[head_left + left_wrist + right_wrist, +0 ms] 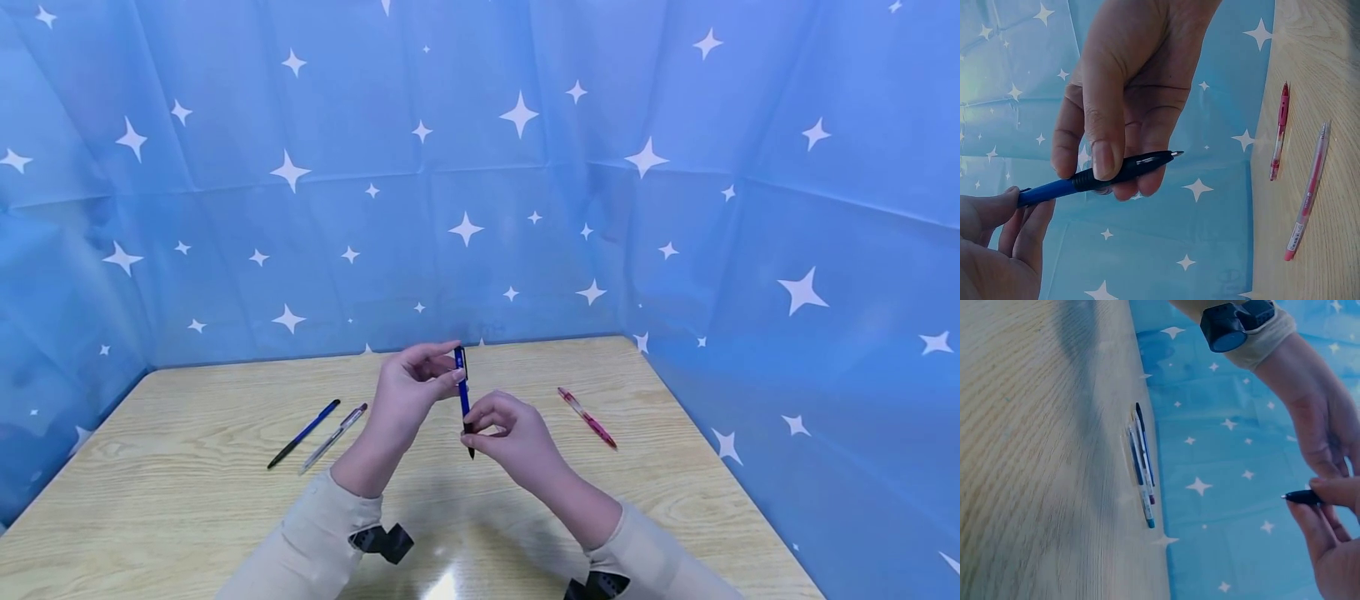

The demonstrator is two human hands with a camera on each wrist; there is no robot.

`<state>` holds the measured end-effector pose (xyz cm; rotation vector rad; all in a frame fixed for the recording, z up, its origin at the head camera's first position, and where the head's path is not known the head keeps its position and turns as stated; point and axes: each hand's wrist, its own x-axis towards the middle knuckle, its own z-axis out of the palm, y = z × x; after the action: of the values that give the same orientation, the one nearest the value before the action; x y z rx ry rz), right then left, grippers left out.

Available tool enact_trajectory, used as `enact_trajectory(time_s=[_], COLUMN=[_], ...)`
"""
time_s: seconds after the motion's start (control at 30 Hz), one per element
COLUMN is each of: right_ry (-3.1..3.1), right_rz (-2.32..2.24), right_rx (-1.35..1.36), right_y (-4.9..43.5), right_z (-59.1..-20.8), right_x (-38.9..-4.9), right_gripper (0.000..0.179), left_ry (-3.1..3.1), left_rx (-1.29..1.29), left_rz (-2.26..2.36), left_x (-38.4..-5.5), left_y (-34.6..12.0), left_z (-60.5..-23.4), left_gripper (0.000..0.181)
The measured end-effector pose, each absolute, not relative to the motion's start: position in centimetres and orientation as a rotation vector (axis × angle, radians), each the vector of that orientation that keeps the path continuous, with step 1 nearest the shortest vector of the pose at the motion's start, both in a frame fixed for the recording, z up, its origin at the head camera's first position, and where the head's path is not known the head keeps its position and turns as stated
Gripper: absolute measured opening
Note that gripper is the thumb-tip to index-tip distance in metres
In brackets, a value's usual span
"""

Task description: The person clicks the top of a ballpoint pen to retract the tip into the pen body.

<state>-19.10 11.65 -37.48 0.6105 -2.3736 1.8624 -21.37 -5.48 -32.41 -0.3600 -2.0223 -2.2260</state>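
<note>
A blue ballpoint pen [464,400] with a black grip stands nearly upright above the table, point down. My left hand [405,392] holds its upper end, the index finger at the very top and the thumb on the side. Lower down, my right hand [513,433] pinches the black grip between thumb and fingers. In the left wrist view the pen [1060,191] shows a metal point beyond the right hand's [1138,81] thumb. The right wrist view shows just the dark front of the pen [1304,497]; fingers hide the remainder.
Left on the wooden table [187,500] lie a blue pen [303,433] with a black end and a clear pen [333,437]. A red-pink pen [587,418] lies right. The left wrist view also shows a clear pink pen [1309,187]. A starry blue curtain [450,167] surrounds the table.
</note>
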Motion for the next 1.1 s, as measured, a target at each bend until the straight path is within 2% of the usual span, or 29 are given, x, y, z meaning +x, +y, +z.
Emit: enact_trajectory(time_s=[0.23, 0.47, 0.7, 0.93, 1.1], right_ry=[-2.418, -2.547, -2.658, -2.735, -2.803], right_rz=[1.851, 1.713, 1.544, 1.401, 1.374], right_rx=[0.639, 0.600, 0.526, 0.448, 0.377], right_y=[13.2, 15.9, 18.9, 20.9, 21.7], right_z=[-37.3, -37.7, -39.7, -41.8, -42.6], right_x=[-19.3, -20.2, -21.5, -22.9, -23.6], right_gripper=[0.017, 0.018, 0.023, 0.026, 0.027], left_ry=[-2.039, -2.196, -2.416, -2.675, -2.785], left_rx=[-0.389, -0.443, -0.477, -0.684, -0.741], left_rz=[-2.215, -2.091, -1.956, -1.784, -1.695], left_x=[-21.5, -22.4, -23.2, -23.9, -24.3], left_y=[-4.7, -4.5, -4.4, -4.1, -3.8], left_z=[-32.8, -33.9, -35.7, -37.7, -39.1], left_gripper=[0.043, 0.067, 0.053, 0.045, 0.041])
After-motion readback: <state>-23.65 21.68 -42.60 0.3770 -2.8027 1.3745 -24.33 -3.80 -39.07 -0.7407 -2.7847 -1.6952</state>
